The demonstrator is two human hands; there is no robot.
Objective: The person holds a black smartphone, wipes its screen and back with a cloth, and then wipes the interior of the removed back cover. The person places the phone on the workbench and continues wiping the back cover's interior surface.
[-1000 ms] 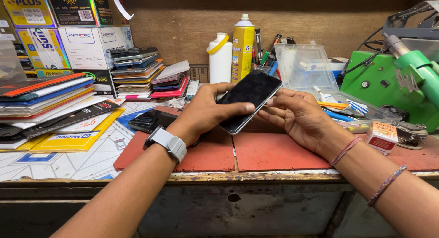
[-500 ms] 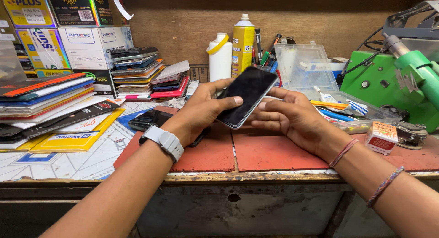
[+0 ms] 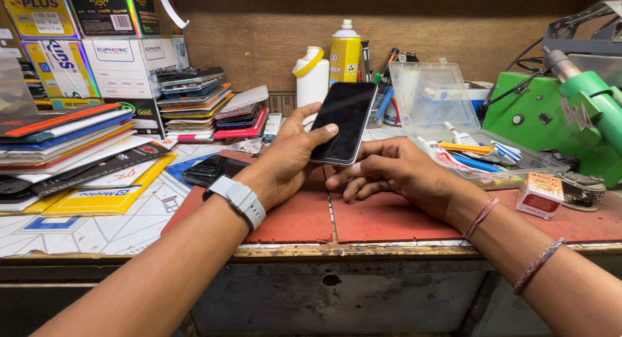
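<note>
My left hand (image 3: 285, 162) holds a black smartphone (image 3: 343, 120) tilted up, its dark screen facing me, thumb lying across the lower left edge. A grey watch sits on that wrist. My right hand (image 3: 395, 175) rests on the red mat (image 3: 389, 217) just below and to the right of the phone, fingers curled loosely, fingertips close to the phone's lower end. Whether they touch it I cannot tell. Thread bands circle the right wrist and forearm.
Another dark phone (image 3: 210, 170) lies flat left of my left hand. Stacks of flat boxes (image 3: 71, 149) and phone cases (image 3: 201, 107) fill the left. A white bottle (image 3: 312, 75), yellow spray can (image 3: 345, 52), clear plastic tray (image 3: 447, 117) and green machine (image 3: 564, 117) stand behind and right.
The left hand has lifted the phone and tilted it more upright, moving it slightly away from me. The right hand has let its fingers drop off the phone onto the mat.
</note>
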